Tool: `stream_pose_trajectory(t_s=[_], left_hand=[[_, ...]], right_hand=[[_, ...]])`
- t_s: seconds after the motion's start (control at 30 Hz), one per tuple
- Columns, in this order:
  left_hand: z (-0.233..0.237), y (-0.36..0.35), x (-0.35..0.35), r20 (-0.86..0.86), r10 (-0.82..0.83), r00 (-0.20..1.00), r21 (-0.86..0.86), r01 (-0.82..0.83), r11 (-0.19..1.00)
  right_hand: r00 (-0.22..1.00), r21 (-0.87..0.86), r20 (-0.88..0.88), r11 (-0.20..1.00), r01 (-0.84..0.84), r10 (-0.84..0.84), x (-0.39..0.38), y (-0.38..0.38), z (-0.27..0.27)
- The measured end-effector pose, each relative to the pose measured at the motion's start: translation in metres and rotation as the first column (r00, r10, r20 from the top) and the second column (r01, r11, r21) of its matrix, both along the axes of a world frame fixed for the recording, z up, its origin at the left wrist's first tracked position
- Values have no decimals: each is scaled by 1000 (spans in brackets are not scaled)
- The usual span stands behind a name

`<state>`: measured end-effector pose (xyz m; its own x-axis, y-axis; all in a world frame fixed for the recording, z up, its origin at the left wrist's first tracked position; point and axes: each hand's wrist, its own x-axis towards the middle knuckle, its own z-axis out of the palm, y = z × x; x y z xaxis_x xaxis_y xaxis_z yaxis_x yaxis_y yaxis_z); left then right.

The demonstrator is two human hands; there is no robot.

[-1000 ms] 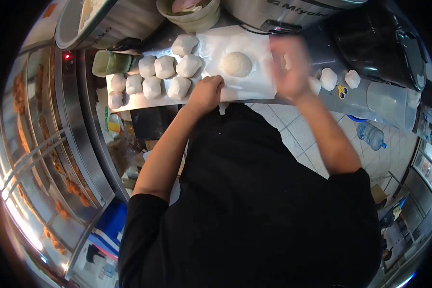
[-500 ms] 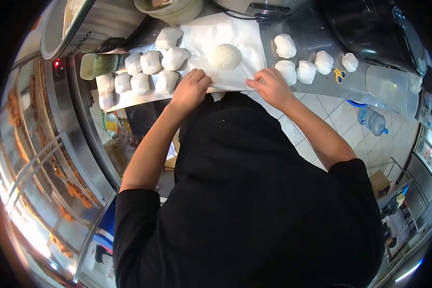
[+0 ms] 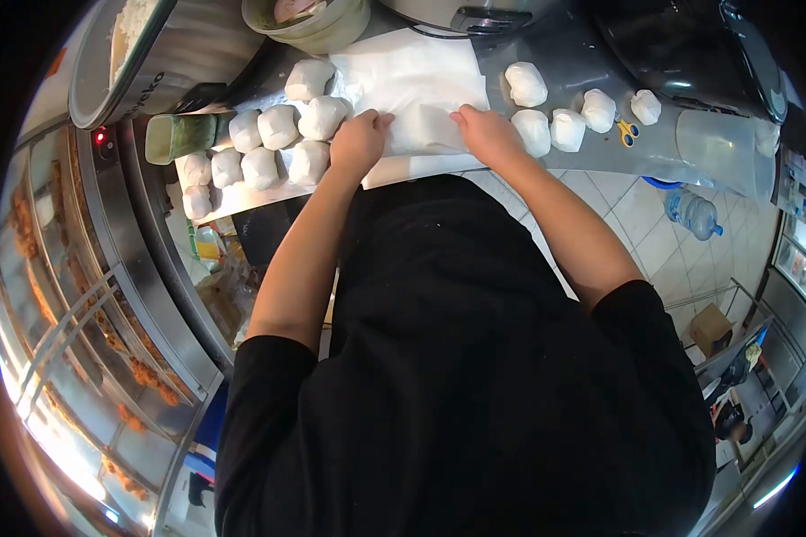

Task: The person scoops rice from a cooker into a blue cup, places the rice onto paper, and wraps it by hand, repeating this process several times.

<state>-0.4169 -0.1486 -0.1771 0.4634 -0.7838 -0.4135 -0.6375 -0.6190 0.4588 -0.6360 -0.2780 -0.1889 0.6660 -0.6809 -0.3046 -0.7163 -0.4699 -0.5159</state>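
A sheet of white paper (image 3: 407, 67) lies on the counter in front of me, its near side folded up over a mound that bulges under it and is hidden from view. My left hand (image 3: 360, 141) is closed on the left side of the folded paper, thumb and fingers pinched. On the right side of the fold, my right hand (image 3: 490, 136) pinches the paper likewise. Close by my left hand sits a white paper-wrapped bundle (image 3: 322, 118). Another wrapped bundle (image 3: 532, 132) rests just right of my right hand.
Several more wrapped bundles (image 3: 278, 127) stand at left, others (image 3: 598, 109) at right. Yellow-handled scissors (image 3: 629, 132) lie beside those. A bowl (image 3: 318, 27), a large steel pot (image 3: 179, 54) and a black appliance (image 3: 690, 54) line the back. A green-tinted container (image 3: 175, 139) stands at far left.
The near edge of the paper has been lifted and folded away from me over the pale, grainy mound, which was in plain sight before. Both hands moved slightly with the paper.
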Motion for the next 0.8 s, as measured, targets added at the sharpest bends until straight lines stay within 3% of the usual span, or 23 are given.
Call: stream_pose_trajectory(t_s=[0.07, 0.13, 0.17, 0.2, 0.27, 0.3, 0.33, 0.37, 0.4, 0.47, 0.5, 0.53, 0.6, 0.63, 0.67, 0.7, 0.77, 0.8], left_hand=[[3, -2, -1, -38, 16, 999, 81, -13, 997], [14, -4, -3, 44, 15, 999, 237, -25, 971], [19, -7, -4, 44, 18, 999, 235, -28, 972], [28, -11, -5, 108, -58, 992, 292, 24, 956], [33, -13, -4, 158, -138, 978, 361, 73, 930], [30, -15, -2, 266, -231, 936, 257, 162, 953], [28, -19, -2, 377, -306, 874, 160, 264, 951], [26, -29, 1, 328, -312, 892, 107, 293, 950], [20, -34, 5, 325, -311, 893, 107, 292, 951], [7, -43, 17, 507, -430, 747, -21, 509, 860], [4, -43, 22, 599, -424, 679, -62, 567, 821], [2, -45, 27, 608, -414, 678, -68, 564, 823], [0, -49, 35, 438, -591, 677, 10, 654, 756], [8, -53, 36, 324, -601, 730, 10, 633, 774], [17, -53, 36, 331, -595, 733, 7, 629, 778], [22, -51, 36, 269, -537, 800, -42, 567, 823], [27, -50, 37, 207, -470, 858, -90, 495, 864], [27, -49, 41, 150, -440, 885, -145, 460, 876]], right_hand=[[972, 12, -231, 999, -41, 42, 10, 5, 20], [952, 34, -302, 998, -45, 53, 14, 9, 33], [930, 52, -362, 998, -47, 63, 17, 9, 38], [930, 51, -362, 997, -49, 64, 19, 9, 40], [954, -210, -299, 977, -47, -18, 18, 12, 41], [952, -203, -305, 978, -49, -16, 19, 9, 37], [994, -278, -107, 960, -31, 1, 22, 2, 29], [995, -349, 95, 937, 2, 33, 26, -7, 21], [995, -348, 92, 938, 0, 34, 30, -17, 11], [932, -596, 123, 776, -206, 342, 37, -36, -8], [930, -603, 124, 770, -207, 347, 38, -40, -9], [911, -555, 76, 777, -299, 405, 39, -45, -10], [883, -508, 31, 768, -389, 468, 47, -54, -3], [899, -309, -23, 852, -422, 437, 54, -55, 11], [906, -97, -84, 901, -422, 415, 59, -56, 25], [904, -104, -84, 899, -426, 419, 60, -56, 34], [980, 164, -12, 967, -194, 199, 60, -57, 47], [979, 157, -10, 967, -200, 204, 58, -60, 43]])
